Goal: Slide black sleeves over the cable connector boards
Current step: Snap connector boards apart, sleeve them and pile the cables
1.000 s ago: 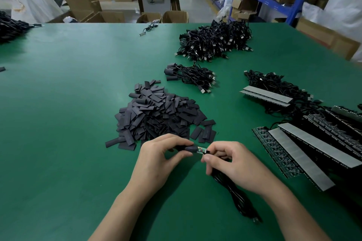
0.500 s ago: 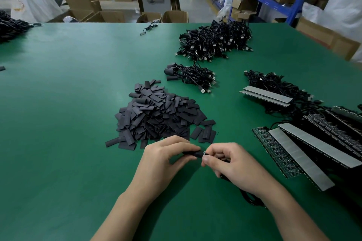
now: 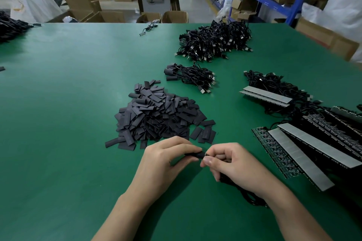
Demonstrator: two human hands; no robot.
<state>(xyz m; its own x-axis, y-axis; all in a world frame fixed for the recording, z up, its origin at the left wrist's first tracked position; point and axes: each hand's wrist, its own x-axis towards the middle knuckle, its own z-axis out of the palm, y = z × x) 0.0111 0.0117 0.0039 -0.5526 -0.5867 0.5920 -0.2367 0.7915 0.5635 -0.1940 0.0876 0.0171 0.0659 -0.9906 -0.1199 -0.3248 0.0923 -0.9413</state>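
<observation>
Black and soft, the sleeve (image 3: 194,155) is pinched between the thumb and forefinger of the left hand (image 3: 166,164). It meets the right hand (image 3: 233,164), which pinches the cable (image 3: 252,199) end; the board itself is hidden. The tubing looks light and floppy, probably best held by its edges so the mouth is not squashed flat. The sleeve pile (image 3: 160,117) lies just beyond on the green tabletop (image 3: 58,123). No writing is legible.

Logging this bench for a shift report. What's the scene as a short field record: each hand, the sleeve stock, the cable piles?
left hand: pinches a black sleeve
right hand: pinches the cable at the sleeve's end
connector board: not visible, covered by sleeve or fingers
sleeve pile: loose heap just beyond the hands
cable piles: small bundle beyond the sleeves, big heap farther back
table: green surface
</observation>
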